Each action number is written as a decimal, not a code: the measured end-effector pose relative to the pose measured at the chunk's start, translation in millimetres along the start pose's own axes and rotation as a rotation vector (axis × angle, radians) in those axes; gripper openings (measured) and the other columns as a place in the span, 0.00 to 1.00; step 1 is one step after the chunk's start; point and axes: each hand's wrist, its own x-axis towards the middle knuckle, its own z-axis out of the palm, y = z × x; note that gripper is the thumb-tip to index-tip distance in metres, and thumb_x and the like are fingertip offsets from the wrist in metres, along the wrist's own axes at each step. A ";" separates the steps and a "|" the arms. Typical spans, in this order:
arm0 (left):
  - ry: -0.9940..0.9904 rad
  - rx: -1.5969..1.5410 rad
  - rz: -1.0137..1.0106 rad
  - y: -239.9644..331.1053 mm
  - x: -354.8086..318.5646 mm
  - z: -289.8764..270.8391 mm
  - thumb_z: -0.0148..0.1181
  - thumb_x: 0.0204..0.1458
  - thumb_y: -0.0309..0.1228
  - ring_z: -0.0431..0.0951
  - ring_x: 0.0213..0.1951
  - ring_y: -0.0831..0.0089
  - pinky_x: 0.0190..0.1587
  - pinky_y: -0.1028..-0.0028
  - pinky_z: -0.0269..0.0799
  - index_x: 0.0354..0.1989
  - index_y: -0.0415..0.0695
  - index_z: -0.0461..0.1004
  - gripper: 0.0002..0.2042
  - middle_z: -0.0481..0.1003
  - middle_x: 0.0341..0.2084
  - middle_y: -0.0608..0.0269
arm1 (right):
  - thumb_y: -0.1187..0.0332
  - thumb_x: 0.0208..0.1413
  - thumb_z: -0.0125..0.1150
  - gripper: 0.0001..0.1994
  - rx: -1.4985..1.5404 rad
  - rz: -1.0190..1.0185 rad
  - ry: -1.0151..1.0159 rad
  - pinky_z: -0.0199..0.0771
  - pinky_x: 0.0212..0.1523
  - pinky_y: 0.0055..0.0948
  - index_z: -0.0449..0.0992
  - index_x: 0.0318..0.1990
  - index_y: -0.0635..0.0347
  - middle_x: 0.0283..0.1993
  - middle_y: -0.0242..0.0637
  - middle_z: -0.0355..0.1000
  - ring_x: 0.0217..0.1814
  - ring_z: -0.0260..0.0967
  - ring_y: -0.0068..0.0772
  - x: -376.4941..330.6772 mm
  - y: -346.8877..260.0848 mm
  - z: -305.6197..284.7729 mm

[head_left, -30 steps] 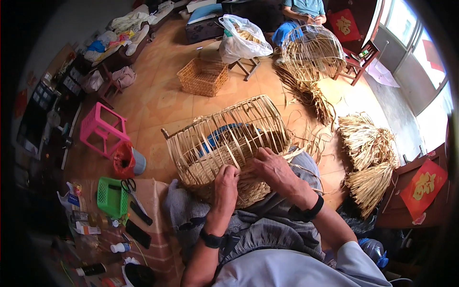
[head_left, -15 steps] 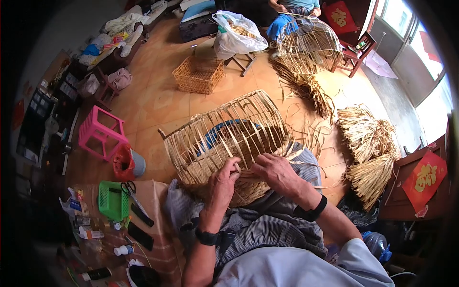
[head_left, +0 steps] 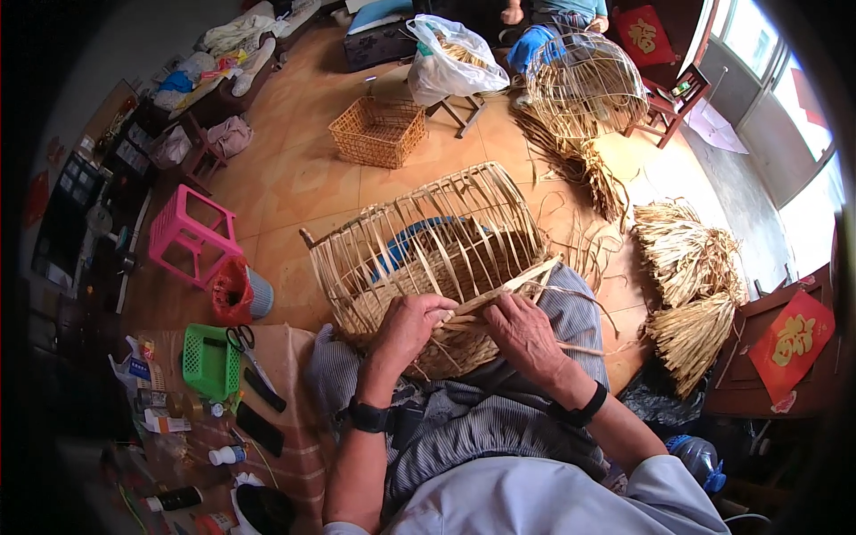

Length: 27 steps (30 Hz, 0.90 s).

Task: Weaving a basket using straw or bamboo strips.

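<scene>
We hold the basket (head_left: 428, 259) on our lap, left hand (head_left: 406, 325) and right hand (head_left: 522, 334) both pinching a strip (head_left: 499, 290); pulled too hard, it could snap or kink.

An orange tiled floor (head_left: 294, 192) is seen. On it, a pink stool (head_left: 189, 234) is set at nine o'clock, a woven basket (head_left: 378, 131) at eleven, straw bundles (head_left: 687, 285) at three, and loose strips (head_left: 580, 165) at one.
</scene>
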 end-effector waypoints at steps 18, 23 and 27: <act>-0.104 0.144 0.037 9.0 -11.7 -9.3 0.61 0.57 0.23 0.84 0.44 0.48 0.48 0.62 0.78 0.53 0.43 0.81 0.15 0.83 0.38 0.46 | 0.60 0.72 0.56 0.13 1.402 0.716 -0.395 0.64 0.21 0.21 0.75 0.44 0.63 0.27 0.26 0.70 0.22 0.67 0.17 17.9 -31.2 -53.7; 0.084 0.063 0.326 -0.3 -26.2 14.2 0.67 0.53 0.23 0.82 0.45 0.48 0.47 0.59 0.78 0.54 0.40 0.79 0.18 0.82 0.43 0.46 | 0.62 0.73 0.55 0.12 1.866 0.771 -0.400 0.70 0.23 0.18 0.73 0.46 0.65 0.30 0.32 0.74 0.22 0.71 0.21 16.6 -25.2 -54.3; 0.187 0.092 0.207 4.4 -22.5 25.5 0.68 0.55 0.29 0.84 0.43 0.52 0.45 0.62 0.78 0.53 0.42 0.80 0.17 0.83 0.39 0.47 | 0.65 0.73 0.52 0.13 2.005 0.665 -0.474 0.81 0.30 0.26 0.68 0.53 0.67 0.33 0.41 0.77 0.27 0.78 0.34 10.5 -21.5 -79.5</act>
